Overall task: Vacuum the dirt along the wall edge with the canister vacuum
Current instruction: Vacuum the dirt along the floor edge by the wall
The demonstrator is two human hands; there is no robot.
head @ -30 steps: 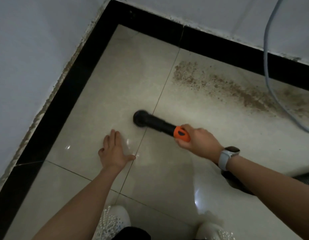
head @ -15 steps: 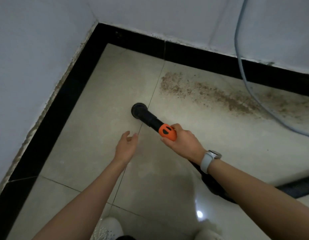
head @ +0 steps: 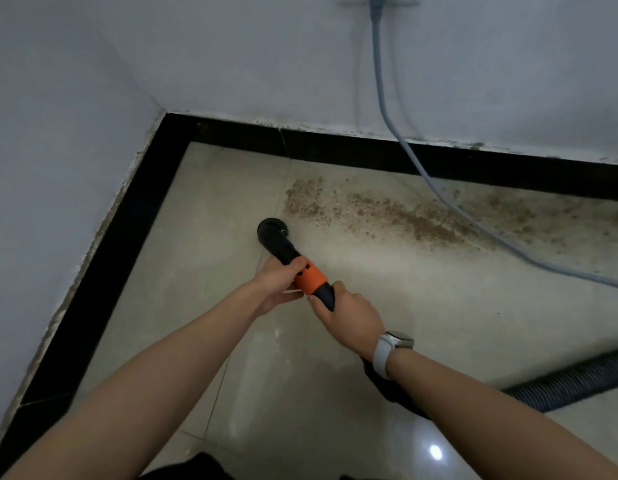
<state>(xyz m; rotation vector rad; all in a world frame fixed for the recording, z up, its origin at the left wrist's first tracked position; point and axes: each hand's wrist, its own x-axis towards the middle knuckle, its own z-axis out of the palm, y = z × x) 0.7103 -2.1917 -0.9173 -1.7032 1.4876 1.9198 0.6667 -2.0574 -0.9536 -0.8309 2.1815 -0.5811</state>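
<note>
Both the left hand (head: 283,282) and right hand (head: 349,315) grip the vacuum nozzle (head: 278,242), just short of the dirt (head: 387,213) along the skirting; the grey cable (head: 439,192) crossing it could snag.

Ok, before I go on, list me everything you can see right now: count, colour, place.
vacuum nozzle: one, black with round brush head, on the floor just left of the dirt
orange collar: one, on the wand between the hands
hose: one, black, ribbed, lower right
dirt: one brown streak along the far wall
power cord: one, grey-blue, down the wall and across the dirt
skirting: black, along both walls
floor tiles: beige, glossy
watch: one, pale band, right wrist
left hand: grips the wand at the collar
right hand: grips the wand behind the collar
</note>
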